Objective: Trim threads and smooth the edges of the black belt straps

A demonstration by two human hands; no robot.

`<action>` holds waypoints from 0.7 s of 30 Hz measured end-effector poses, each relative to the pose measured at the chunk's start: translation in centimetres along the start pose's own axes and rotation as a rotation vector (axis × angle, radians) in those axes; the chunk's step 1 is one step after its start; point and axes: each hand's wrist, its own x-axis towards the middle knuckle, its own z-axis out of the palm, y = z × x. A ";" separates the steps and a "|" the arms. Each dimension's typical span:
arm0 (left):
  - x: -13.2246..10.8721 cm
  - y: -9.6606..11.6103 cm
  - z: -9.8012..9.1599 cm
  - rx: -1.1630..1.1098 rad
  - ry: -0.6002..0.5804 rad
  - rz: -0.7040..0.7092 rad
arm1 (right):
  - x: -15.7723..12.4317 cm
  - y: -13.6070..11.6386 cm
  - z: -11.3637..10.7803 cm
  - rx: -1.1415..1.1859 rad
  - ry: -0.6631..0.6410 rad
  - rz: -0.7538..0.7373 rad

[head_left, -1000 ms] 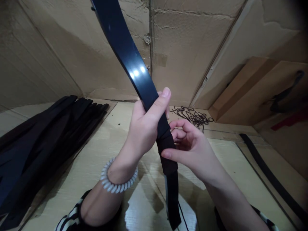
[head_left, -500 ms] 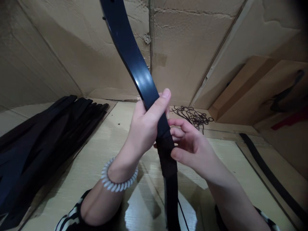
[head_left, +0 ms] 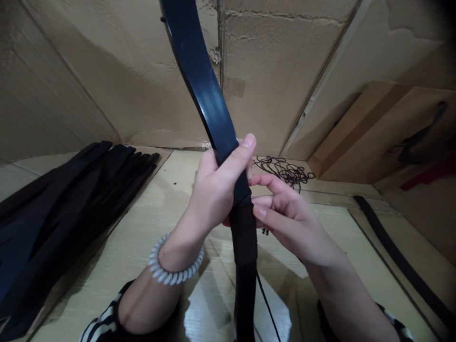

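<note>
A long, curved, glossy black strip [head_left: 203, 80], shaped like a bow limb or scabbard, slants down through the middle of the head view. A dark, cloth-like wrap [head_left: 244, 237] surrounds its lower middle. My left hand [head_left: 217, 185] is closed around the strip just above this wrap, its thumb lying across the front. At the wrap's upper right edge is my right hand [head_left: 285, 213], thumb against the edge and fingers curled, partly hidden behind the strip. Small dark cord ends [head_left: 265, 231] dangle below the right hand. A thin black cord [head_left: 267, 304] runs down beside the strip.
Several dark, flat, long pieces [head_left: 71, 213] are piled at the left. Tangled dark cords [head_left: 285, 171] lie at the back. Another curved black strip [head_left: 402, 256] rests on the right, near a brown cardboard box [head_left: 359, 128]. Cardboard walls [head_left: 270, 95] surround the work surface.
My right thumb has moved up along the wrap to its upper edge. The strip's lower end has swung slightly left and its upper part right. Cord ends now show below my right hand.
</note>
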 end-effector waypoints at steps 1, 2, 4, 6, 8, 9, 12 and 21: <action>0.0 0.0 0.0 0.000 0.002 0.003 | 0.0 0.1 0.1 0.004 0.016 -0.010; -0.1 0.0 0.0 0.000 0.007 0.007 | 0.1 0.1 0.3 -0.003 0.051 -0.024; -0.2 0.0 0.0 0.001 0.017 0.004 | 0.3 0.2 0.9 -0.043 0.184 -0.061; -0.4 0.0 0.1 0.002 0.016 -0.014 | 0.5 0.2 1.5 -0.071 0.327 -0.080; -0.5 0.0 0.2 -0.006 -0.008 -0.033 | 0.7 0.1 1.9 -0.075 0.405 -0.077; -0.5 -0.1 0.2 -0.014 -0.019 -0.039 | 0.8 0.1 1.9 -0.067 0.412 -0.074; -0.5 -0.2 0.2 -0.037 -0.053 -0.038 | 0.7 -0.1 1.6 -0.062 0.347 -0.059; -0.4 -0.1 0.2 0.009 -0.017 0.011 | 0.0 -0.3 0.0 -0.084 0.095 -0.038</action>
